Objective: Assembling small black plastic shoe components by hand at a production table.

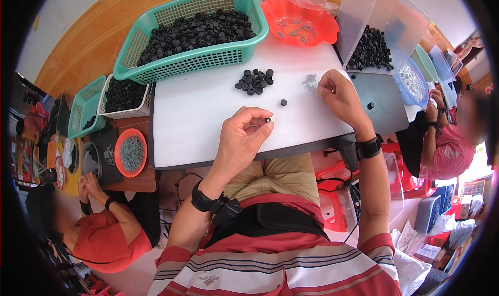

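Shirt (280,270), white tabletop (197,119), orange wall (86,41)

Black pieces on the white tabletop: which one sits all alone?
The single black piece between the left hand and right hand, below and right of the clustered pieces, which bunch together.
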Motion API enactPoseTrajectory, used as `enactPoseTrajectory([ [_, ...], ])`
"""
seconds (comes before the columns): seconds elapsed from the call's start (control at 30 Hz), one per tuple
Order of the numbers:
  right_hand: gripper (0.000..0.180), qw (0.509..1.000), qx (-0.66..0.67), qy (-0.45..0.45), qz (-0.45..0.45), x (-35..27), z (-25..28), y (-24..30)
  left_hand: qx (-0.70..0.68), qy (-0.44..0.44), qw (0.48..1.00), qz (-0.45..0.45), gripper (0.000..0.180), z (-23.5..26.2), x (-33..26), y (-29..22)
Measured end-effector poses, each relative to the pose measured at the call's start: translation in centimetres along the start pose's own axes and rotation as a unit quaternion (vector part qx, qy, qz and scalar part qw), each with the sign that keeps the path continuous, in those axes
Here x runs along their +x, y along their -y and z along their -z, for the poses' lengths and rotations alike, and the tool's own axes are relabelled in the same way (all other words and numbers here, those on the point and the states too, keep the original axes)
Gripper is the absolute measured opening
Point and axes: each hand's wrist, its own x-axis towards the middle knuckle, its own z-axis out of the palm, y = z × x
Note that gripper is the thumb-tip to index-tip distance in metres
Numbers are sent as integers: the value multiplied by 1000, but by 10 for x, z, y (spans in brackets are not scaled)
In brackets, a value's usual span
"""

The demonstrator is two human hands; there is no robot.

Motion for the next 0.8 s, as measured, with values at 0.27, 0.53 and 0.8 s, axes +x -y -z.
enactPoseTrajectory([
  [0.27,14,995,-92,-27,30,0,0,-6,-1,7,1000,8,18,-1,0,-1],
  [0.53,13,991,-130,-11,0,2,-1,-2,-2,8,1000,6,17,-2,0,0],
  [0.8,22,991,-123,-8,46,2,0,-10,6,12,1000,5,16,-2,-1,-1],
])
